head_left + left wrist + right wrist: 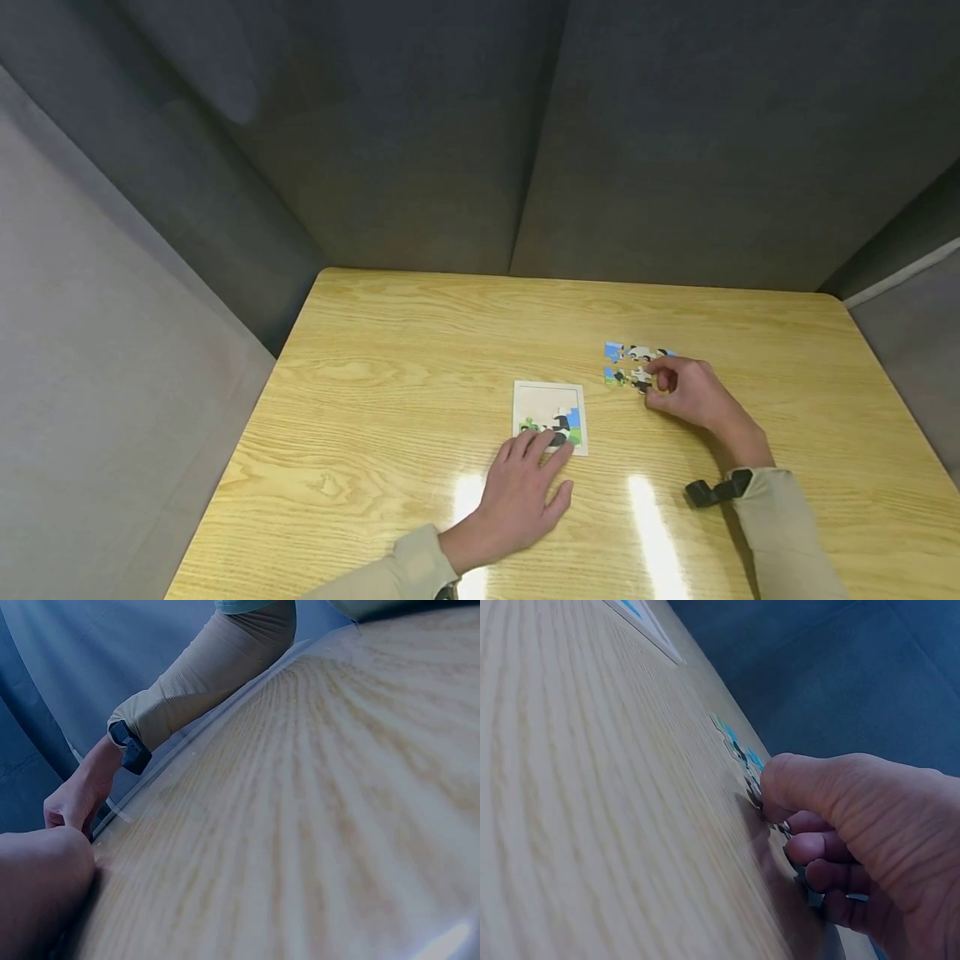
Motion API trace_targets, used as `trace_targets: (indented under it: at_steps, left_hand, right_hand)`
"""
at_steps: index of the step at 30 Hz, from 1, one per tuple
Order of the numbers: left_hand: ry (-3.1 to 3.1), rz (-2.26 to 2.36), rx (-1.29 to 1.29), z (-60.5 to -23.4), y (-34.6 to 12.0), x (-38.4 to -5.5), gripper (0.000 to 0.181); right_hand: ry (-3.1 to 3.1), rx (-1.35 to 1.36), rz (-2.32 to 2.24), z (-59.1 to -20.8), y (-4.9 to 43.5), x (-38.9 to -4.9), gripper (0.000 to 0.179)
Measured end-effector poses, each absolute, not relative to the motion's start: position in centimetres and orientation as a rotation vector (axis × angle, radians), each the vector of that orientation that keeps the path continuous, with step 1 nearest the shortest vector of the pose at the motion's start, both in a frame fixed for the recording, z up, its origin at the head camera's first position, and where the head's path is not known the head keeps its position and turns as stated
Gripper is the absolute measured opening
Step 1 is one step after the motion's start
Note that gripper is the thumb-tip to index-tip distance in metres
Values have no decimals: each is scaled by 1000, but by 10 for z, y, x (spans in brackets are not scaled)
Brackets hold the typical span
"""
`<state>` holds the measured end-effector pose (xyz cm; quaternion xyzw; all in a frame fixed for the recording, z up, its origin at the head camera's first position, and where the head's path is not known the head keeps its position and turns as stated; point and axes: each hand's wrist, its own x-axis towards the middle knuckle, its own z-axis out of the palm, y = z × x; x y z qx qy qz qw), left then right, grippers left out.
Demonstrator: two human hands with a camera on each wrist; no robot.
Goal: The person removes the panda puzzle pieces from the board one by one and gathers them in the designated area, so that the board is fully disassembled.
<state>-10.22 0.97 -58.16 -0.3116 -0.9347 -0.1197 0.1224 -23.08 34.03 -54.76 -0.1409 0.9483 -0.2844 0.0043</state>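
A square jigsaw tray [540,394] with a pale frame lies on the table, its lower part filled with panda-picture pieces. The left hand [522,493] rests at the tray's near edge, fingers spread over the fitted pieces and partly covering them. To the right, loose puzzle pieces [613,351] lie in two rough rows. At their right side the right hand [693,395] pinches a black-and-white puzzle piece [641,379] between thumb and index finger. In the right wrist view the curled fingers [817,847] hide much of the pieces.
The wooden table [390,333] stands against dark grey partitions [420,150]. Light grey panels flank it on both sides. A black wrist strap device [717,490] sits on the right cuff. Bright reflections show on the near tabletop.
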Motion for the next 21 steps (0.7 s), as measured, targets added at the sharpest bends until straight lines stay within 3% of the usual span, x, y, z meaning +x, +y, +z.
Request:
trace_targets:
  at_steps: [12, 21]
  left_hand:
    - [-2719, -349, -908, -583, 9, -102, 48]
    - [-2721, -345, -909, -581, 8, -102, 48]
  right_hand:
    - [2956, -449, -927, -536, 335, -221, 31]
    - [2870, -648, -1037, -530, 290, -204, 23]
